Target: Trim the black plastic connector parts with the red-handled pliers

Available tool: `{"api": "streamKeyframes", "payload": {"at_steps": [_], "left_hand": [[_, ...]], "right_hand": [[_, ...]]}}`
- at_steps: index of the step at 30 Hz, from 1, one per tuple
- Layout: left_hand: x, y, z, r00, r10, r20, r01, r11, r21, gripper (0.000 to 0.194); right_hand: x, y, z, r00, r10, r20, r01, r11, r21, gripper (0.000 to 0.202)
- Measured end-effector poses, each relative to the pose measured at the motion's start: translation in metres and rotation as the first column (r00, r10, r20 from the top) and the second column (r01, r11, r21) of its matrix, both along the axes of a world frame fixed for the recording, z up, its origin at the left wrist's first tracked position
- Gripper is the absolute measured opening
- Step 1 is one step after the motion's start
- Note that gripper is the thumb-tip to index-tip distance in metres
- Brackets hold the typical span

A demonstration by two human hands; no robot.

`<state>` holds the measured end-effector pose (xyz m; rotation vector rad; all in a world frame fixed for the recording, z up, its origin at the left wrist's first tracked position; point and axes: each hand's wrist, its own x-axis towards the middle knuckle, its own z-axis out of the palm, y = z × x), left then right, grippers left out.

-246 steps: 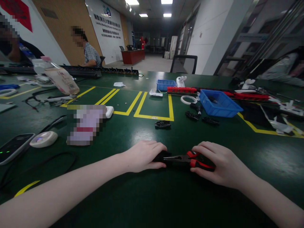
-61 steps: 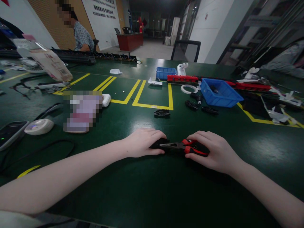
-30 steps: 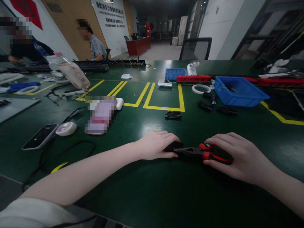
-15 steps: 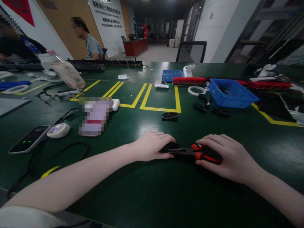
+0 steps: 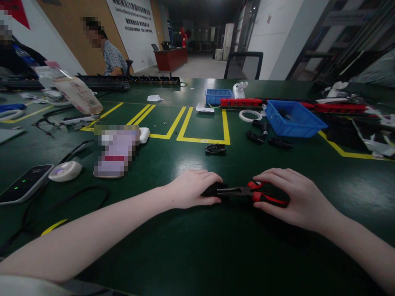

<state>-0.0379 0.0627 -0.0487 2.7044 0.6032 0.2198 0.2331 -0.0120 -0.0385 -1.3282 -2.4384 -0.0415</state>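
In the head view we hold a black part (image 5: 212,190) in our left hand (image 5: 197,188), red-handled pliers (image 5: 242,191) in our right hand (image 5: 296,197).

The camera on your head is looking forward and down from near, above your fingers (image 5: 212,178), facing across the table (image 5: 191,250).

Both forearms reach inward, left hand (image 5: 197,189) and right hand (image 5: 298,199) with curled fingers.

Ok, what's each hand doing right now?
Left hand: closed on a black part.
Right hand: closed around the red-and-black pliers, their tips at the black part.
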Motion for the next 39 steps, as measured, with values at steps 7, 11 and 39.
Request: {"api": "streamKeyframes", "payload": {"at_steps": [7, 11, 39], "left_hand": [[0.000, 0.000, 0.000, 1.000, 0.001, 0.005, -0.001, 1.000, -0.004, 0.034], [0.001, 0.001, 0.001, 1.000, 0.003, -0.004, -0.003, 1.000, 0.001, 0.034], [-0.001, -0.003, 0.001, 1.000, -0.016, -0.001, 0.016, 0.998, 0.064, 0.037]], "right_hand": [[-0.002, 0.001, -0.002, 1.000, 0.013, -0.001, -0.013, 1.000, -0.011, 0.037], [-0.002, 0.001, -0.002, 1.000, 0.010, -0.001, -0.010, 1.000, -0.024, 0.036], [0.000, 0.001, 0.002, 0.999, -0.003, 0.037, 0.008, 0.992, -0.123, 0.035]]}}
